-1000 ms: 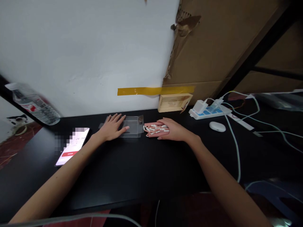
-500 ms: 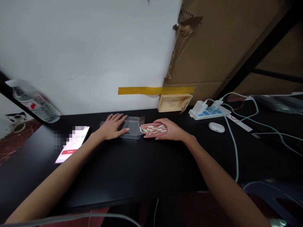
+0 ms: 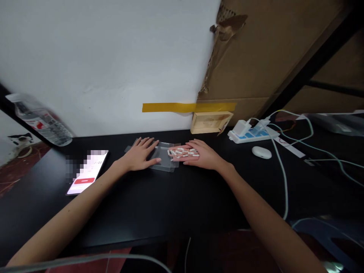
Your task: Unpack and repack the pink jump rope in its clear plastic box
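A clear plastic box (image 3: 164, 155) lies on its side on the black table (image 3: 159, 204), its open end facing right. My left hand (image 3: 140, 156) rests flat on top of the box, fingers stretched out, holding it down. My right hand (image 3: 199, 155) is palm up and cupped at the box's open end, carrying several small white pieces (image 3: 182, 152) on its fingers. The fingertips reach into the mouth of the box.
A lit phone (image 3: 87, 171) lies left of my left arm. A water bottle (image 3: 40, 120) stands at the far left. A wooden box (image 3: 211, 122), a power strip with chargers (image 3: 251, 132), a white earbud case (image 3: 261, 152) and cables (image 3: 281, 167) are to the right.
My right hand has moved left with the white pieces, from beside the box to its open end. My left hand and the box have shifted slightly right.
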`<control>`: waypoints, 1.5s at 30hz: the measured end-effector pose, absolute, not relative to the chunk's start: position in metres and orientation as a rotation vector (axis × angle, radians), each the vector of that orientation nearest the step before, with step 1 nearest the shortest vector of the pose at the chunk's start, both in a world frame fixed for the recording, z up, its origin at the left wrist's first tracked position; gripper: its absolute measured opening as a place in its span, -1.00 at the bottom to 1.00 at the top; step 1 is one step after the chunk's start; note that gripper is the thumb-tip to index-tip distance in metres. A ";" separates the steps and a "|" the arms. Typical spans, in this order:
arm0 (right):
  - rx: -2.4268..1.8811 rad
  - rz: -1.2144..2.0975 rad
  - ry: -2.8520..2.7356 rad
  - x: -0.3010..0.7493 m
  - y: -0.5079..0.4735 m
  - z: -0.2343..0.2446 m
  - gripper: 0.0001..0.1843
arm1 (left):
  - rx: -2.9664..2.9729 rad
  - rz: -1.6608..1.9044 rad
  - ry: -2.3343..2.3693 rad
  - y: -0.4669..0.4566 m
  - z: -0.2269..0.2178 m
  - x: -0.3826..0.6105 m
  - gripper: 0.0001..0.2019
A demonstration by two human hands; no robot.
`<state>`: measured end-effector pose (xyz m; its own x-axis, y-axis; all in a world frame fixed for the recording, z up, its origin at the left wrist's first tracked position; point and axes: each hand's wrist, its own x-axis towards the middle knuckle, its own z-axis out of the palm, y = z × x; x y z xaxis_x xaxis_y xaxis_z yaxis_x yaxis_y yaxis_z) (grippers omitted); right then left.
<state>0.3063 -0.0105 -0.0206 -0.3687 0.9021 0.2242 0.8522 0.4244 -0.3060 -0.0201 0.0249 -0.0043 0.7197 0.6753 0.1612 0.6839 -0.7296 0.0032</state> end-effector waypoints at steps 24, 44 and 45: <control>-1.205 0.307 -2.283 0.306 -0.011 -0.023 -0.29 | -2.653 -0.338 -1.585 0.014 -0.010 -0.003 0.04; -1.377 0.541 -1.948 0.279 -0.006 -0.039 -0.35 | -2.814 -0.299 -1.294 0.012 -0.008 0.000 0.01; -1.380 0.563 -1.953 0.284 -0.005 -0.036 -0.35 | -2.812 -0.291 -1.303 0.012 -0.008 0.001 0.01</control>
